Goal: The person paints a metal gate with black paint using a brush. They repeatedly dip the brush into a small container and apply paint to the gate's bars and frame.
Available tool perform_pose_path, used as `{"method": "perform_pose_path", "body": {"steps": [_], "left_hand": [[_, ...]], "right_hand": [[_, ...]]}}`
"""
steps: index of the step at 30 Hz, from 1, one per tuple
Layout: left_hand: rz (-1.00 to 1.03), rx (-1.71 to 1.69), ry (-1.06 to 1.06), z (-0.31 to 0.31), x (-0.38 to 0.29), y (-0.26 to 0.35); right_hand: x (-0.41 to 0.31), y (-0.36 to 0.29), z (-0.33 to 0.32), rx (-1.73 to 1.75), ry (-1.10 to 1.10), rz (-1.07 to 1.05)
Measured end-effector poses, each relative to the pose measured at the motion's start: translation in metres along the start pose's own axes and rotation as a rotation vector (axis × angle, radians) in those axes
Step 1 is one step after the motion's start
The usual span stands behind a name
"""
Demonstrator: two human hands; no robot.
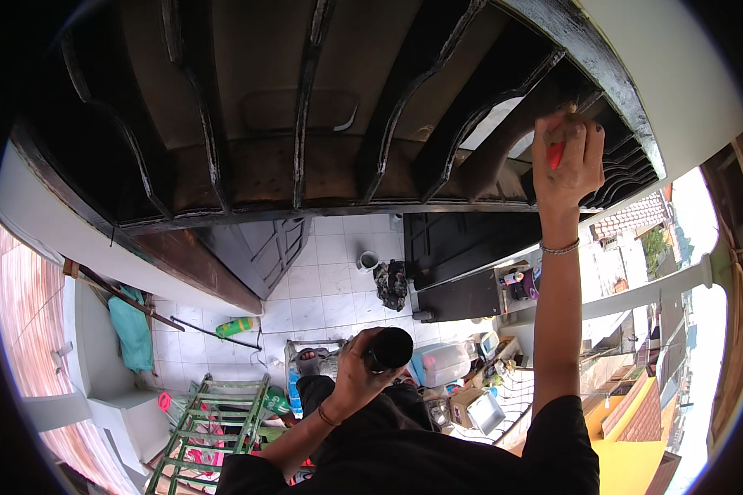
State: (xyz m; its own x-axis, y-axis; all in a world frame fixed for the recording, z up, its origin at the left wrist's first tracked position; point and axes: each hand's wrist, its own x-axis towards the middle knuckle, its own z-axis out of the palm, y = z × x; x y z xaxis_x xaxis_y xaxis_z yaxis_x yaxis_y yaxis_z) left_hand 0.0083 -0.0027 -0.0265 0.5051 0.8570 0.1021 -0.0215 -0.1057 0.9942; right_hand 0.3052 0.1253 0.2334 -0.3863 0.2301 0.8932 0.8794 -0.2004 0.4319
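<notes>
My left hand [354, 374] is wrapped around a small dark container [391, 348] in front of my body; its contents look black. Up at the right, my right hand [574, 164] grips a small brush with a red handle [555, 154]. The brush's tip is mostly hidden by my fingers, close to the dark wooden slats. These wavy-edged slats [384, 148] stand in a row within a wooden frame [322, 213] above the doorway. Pale, worn streaks run along several slat edges. Whether the bristles touch the wood, I cannot tell.
Below me are a green ladder [204, 396], a white bucket [368, 261] and dark patterned cloth [391, 284] on the tiled floor [334, 303]. Dark door leaves [254, 253] hang open. A clear plastic box [443, 364] and cardboard carton [467, 405] stand right of my legs.
</notes>
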Motion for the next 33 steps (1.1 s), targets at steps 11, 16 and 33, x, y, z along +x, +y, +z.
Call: {"method": "perform_pose_path", "body": {"steps": [11,16,33], "left_hand": [[0.027,0.001,-0.019,-0.002,-0.003,-0.004],[-0.011,0.006,-0.072,-0.003,-0.007,0.001],[-0.088,-0.049,-0.049,-0.016,-0.014,0.005]], "right_hand": [[0.01,-0.006,0.001,0.004,0.018,-0.003],[0.013,0.01,0.015,-0.037,-0.031,-0.017],[0.021,0.004,-0.057,0.119,-0.295,-0.205]]}}
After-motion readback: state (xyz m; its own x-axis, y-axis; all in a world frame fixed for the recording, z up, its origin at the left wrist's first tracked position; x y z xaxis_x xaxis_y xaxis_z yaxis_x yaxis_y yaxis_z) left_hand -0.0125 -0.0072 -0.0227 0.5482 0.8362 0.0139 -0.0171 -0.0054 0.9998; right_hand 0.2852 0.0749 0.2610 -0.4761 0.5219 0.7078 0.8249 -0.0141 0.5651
